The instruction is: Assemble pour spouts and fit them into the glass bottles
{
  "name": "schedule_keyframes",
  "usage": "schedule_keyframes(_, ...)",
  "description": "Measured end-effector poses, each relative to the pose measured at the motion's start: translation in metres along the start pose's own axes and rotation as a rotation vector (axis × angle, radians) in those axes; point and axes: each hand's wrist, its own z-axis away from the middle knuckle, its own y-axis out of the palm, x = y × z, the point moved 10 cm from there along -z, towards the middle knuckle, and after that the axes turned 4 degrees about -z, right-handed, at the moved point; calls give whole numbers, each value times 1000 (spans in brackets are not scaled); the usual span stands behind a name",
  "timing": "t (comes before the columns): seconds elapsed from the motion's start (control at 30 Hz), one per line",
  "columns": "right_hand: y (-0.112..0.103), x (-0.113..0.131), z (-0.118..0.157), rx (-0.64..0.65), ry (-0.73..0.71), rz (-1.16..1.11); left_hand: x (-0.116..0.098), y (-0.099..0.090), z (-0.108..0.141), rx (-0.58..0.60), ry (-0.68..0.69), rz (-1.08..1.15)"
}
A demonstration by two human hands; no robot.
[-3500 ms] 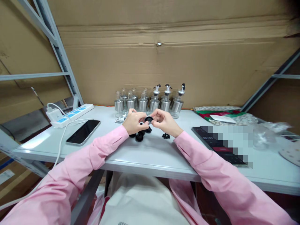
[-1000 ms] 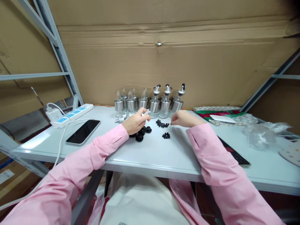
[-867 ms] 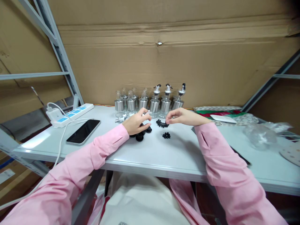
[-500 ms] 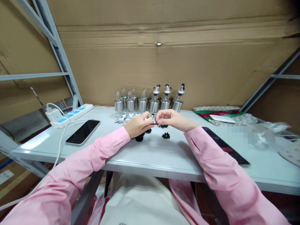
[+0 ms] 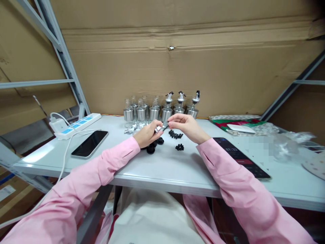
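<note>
Silver-white, the small spout (image 5: 158, 129) sits in our left hand (image 5: 147, 134), above the table (image 5: 157, 173) and in front of the rows of bottles (image 5: 141, 113). Our left thumb and fingers curl round it with hardly any gap to spare. Our right hand (image 5: 190, 128) is just beside it, thumb and forefinger nearly together, pinching a thin black lever (image 5: 166, 128) that slants toward the spout; we cannot tell whether the two touch. We judge that the step in hand is bringing lever and spout together, and that the next move calls for lining up the lever's end while our left hand holds the spout steady. Loose levers (image 5: 175, 135) lie near our right fingertips, small black caps (image 5: 180, 147) nearer to us, and black stoppers (image 5: 151, 149) beside our left hand.
</note>
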Motion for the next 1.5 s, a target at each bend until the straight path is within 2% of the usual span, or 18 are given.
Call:
schedule_keyframes(0.17, 1, -1, -1, 4, 6, 47, -3, 0, 2, -17, 44, -9)
schedule_keyframes(0.4, 12, 0, 1, 59, 51, 4, -9, 4, 2, -11, 116, -72)
schedule_keyframes(0.7, 12, 0, 3, 87, 54, 8, -3, 10, 4, 47, 105, -32)
schedule_keyframes(1.1, 14, -5, 3, 96, 91, -92, -4, 8, 5, 26, 89, -10)
schedule_keyframes(1.5, 17, -10, 4, 136, 105, -101, -16, 2, 5, -13, 183, -33)
